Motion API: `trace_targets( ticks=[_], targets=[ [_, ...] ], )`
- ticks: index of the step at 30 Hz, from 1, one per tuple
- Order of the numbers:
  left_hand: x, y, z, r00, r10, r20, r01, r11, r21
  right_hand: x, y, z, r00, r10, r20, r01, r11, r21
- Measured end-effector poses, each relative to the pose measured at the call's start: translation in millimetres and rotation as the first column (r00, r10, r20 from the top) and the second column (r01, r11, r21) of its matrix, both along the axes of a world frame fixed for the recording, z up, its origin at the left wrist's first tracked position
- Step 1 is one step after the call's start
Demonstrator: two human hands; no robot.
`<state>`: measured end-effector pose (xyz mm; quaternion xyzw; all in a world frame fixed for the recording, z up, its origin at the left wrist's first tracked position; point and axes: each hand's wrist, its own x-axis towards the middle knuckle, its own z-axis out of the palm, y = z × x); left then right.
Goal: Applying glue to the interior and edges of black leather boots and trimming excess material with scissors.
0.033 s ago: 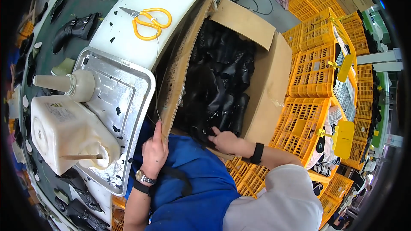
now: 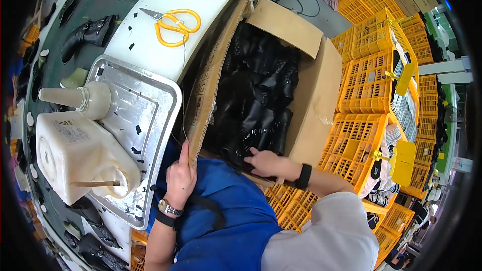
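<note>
A tall cardboard box (image 2: 321, 100) stands before me, packed with black leather boots (image 2: 258, 70) with buckles or studs. My right hand (image 2: 266, 163) reaches over its near side, thumb and fingers closed on a black boot (image 2: 236, 150) at the near end; part of the grip is hidden in the dark. At the near left corner, my left hand (image 2: 182, 175) holds the upright cardboard flap (image 2: 208, 90), its index finger stretched along the edge and the other fingers curled. My thumb there is hidden.
Left of the box, a white table (image 2: 150, 60) bears yellow-handled scissors (image 2: 178, 27) tied to a cord. A metal tray (image 2: 150, 105) holds a white plastic container (image 2: 75, 150) with a stick. Beyond runs a green belt (image 2: 93, 2) with boots. Yellow crates (image 2: 366, 85) are stacked right.
My right hand has shifted very slightly to the right. The boots in the box sit a little differently, with more of their surfaces showing. My left hand stays put.
</note>
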<state>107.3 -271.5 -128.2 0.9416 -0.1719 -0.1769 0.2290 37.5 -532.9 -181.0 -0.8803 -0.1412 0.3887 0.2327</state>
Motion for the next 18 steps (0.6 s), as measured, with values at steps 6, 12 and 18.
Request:
trace_targets(
  ticks=[6, 12, 18],
  targets=[
    [0, 1, 2, 1.000, 0.002, -0.006, -0.003, 1.000, -0.009, 144, -50, 47, 0.817, -0.115, -0.565, 0.453, 0.735, 0.505],
    [5, 1, -1, 0.996, 0.056, -0.074, -0.064, 0.992, -0.110, 298, -104, -59, 0.844, -0.346, 0.410, 0.468, 0.849, -0.247],
    [7, 5, 13, 0.970, 0.087, -0.227, -0.096, 0.995, -0.026, 370, -75, -89, 0.798, -0.217, 0.562, 0.504, 0.752, -0.425]
  ],
)
